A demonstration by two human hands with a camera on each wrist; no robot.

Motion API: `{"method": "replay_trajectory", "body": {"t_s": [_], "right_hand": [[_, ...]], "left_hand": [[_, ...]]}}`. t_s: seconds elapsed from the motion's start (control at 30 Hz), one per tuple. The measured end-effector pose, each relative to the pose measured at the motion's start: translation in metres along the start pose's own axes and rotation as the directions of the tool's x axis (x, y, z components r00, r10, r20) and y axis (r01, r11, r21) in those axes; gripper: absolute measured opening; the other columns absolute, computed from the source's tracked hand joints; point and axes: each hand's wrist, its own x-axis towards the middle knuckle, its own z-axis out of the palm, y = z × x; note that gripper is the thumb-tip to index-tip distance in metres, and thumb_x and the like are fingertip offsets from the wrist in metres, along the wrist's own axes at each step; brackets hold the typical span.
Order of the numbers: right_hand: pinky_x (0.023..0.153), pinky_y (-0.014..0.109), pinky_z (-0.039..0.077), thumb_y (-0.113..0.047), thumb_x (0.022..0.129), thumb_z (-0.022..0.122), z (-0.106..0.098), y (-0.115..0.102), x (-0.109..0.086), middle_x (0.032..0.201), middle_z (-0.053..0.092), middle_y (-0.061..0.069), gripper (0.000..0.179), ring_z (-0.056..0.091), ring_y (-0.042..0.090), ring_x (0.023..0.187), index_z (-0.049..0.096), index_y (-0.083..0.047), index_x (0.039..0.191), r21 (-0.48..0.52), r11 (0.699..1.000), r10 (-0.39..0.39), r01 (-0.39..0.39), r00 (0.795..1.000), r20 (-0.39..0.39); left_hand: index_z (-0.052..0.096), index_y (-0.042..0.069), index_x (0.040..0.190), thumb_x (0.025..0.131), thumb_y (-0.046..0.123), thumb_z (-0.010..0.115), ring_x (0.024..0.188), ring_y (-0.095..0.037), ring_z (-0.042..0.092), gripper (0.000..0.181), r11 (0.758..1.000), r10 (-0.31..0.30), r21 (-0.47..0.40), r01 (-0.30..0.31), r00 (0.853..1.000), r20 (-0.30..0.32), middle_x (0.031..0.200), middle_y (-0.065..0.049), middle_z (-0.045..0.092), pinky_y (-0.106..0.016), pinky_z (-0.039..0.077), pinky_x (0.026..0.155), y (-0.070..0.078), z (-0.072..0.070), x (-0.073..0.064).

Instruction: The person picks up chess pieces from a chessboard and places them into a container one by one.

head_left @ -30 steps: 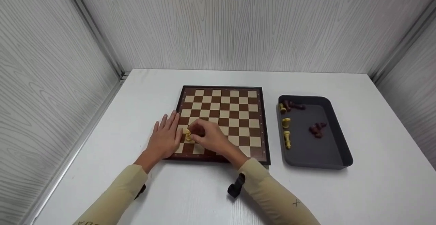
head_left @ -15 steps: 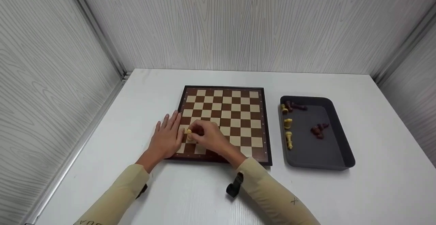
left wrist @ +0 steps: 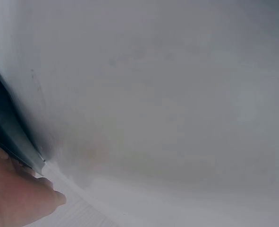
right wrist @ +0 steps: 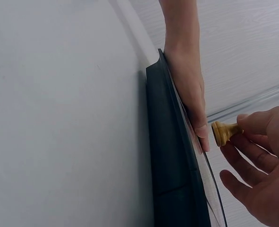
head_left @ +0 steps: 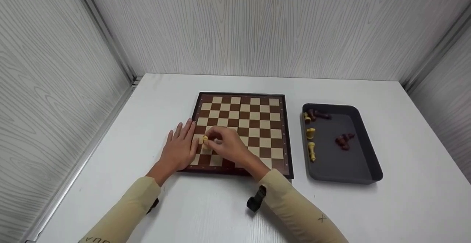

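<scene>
My left hand [head_left: 179,149] lies flat with spread, straight fingers on the left edge of the brown-and-cream chessboard [head_left: 264,133], near its front corner. My right hand [head_left: 229,144] pinches a yellow chess piece [head_left: 205,138] between thumb and fingers, over the board's front left squares. In the right wrist view the base of the yellow chess piece [right wrist: 220,134] faces the board and hangs clear of it. The fingers cover its upper part, so its exact kind cannot be told. In the left wrist view only part of the left hand [left wrist: 21,198] shows beside the board's dark side.
To the board's right stands a dark grey tray [head_left: 331,171]. Several dark red chess pieces [head_left: 344,140] lie in it, with yellow chess pieces [head_left: 311,151] along its left wall. Pale wood-grain panels [head_left: 239,29] enclose the white table [head_left: 206,213] at the back and sides.
The yellow chess piece stood on a front left square a second ago; my right hand has closed on it and lifted it a little. The left hand has stayed in place on the board.
</scene>
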Motion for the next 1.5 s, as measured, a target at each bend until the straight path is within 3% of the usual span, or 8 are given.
{"method": "replay_trajectory", "body": {"t_s": [0.13,0.37,0.6,0.77,1.0,1.27,1.5], "right_hand": [[0.093,0.038,0.057,-0.01,0.098,0.071,-0.003,0.002,-0.004,0.1,0.074,0.002,0.008,0.07,0.012,0.097,0.072,-0.005,0.105,0.01,1.0,-0.024,0.024,1.0,-0.01],[0.08,0.033,0.059,-0.012,0.098,0.071,-0.012,0.005,-0.014,0.1,0.073,-0.001,0.011,0.069,0.01,0.094,0.072,-0.005,0.107,0.013,0.999,-0.033,0.034,0.999,-0.039],[0.083,0.035,0.059,-0.008,0.098,0.071,-0.031,0.005,-0.024,0.101,0.072,0.002,0.015,0.07,0.014,0.092,0.071,-0.002,0.111,0.069,0.998,0.004,0.0,0.999,-0.054],[0.088,0.038,0.057,-0.01,0.098,0.07,-0.046,0.008,-0.033,0.098,0.073,0.0,0.016,0.069,0.012,0.091,0.071,0.0,0.111,0.041,0.999,-0.01,0.013,0.997,-0.072],[0.091,0.037,0.057,-0.01,0.096,0.074,-0.069,0.01,-0.045,0.1,0.073,0.001,0.012,0.07,0.014,0.097,0.072,-0.006,0.107,0.04,0.999,0.028,-0.023,0.993,-0.113],[0.09,0.044,0.057,-0.012,0.097,0.073,-0.092,0.015,-0.06,0.099,0.073,0.001,0.011,0.071,0.016,0.096,0.073,-0.007,0.106,-0.02,0.999,-0.035,0.032,0.984,-0.172],[0.09,0.043,0.058,-0.007,0.095,0.074,-0.109,0.019,-0.072,0.1,0.073,0.003,0.012,0.071,0.018,0.095,0.073,-0.004,0.106,-0.019,1.0,-0.018,0.014,0.981,-0.192]], "left_hand": [[0.017,0.002,0.164,0.112,0.037,0.029,0.155,-0.042,0.012,0.063,1.0,-0.002,0.013,0.002,1.0,0.014,0.171,-0.015,0.013,-0.062,0.012,0.122,0.0,0.001,0.0],[0.016,0.003,0.164,0.112,0.037,0.028,0.155,-0.041,0.012,0.064,1.0,-0.011,0.004,0.011,1.0,0.012,0.171,-0.014,0.013,-0.061,0.011,0.122,0.0,0.001,-0.001],[0.016,0.003,0.164,0.112,0.037,0.028,0.155,-0.042,0.012,0.063,1.0,0.001,-0.002,-0.001,1.0,0.006,0.171,-0.015,0.013,-0.062,0.011,0.122,0.001,0.0,0.0],[0.017,0.002,0.164,0.112,0.035,0.029,0.155,-0.043,0.013,0.062,1.0,0.005,-0.009,-0.005,1.0,0.0,0.17,-0.016,0.014,-0.062,0.011,0.122,0.0,0.001,-0.002],[0.017,0.002,0.164,0.112,0.035,0.028,0.155,-0.043,0.013,0.063,1.0,0.005,-0.012,-0.005,1.0,-0.01,0.171,-0.016,0.014,-0.063,0.011,0.121,-0.001,0.0,-0.001],[0.015,0.003,0.164,0.112,0.036,0.026,0.155,-0.043,0.011,0.063,1.0,-0.001,-0.028,0.001,1.0,0.005,0.171,-0.016,0.012,-0.063,0.01,0.121,-0.001,0.0,0.001],[0.017,0.002,0.164,0.112,0.034,0.029,0.155,-0.044,0.013,0.062,0.999,0.008,-0.039,-0.009,1.0,-0.016,0.171,-0.016,0.013,-0.063,0.011,0.121,-0.002,0.001,0.0]]}}
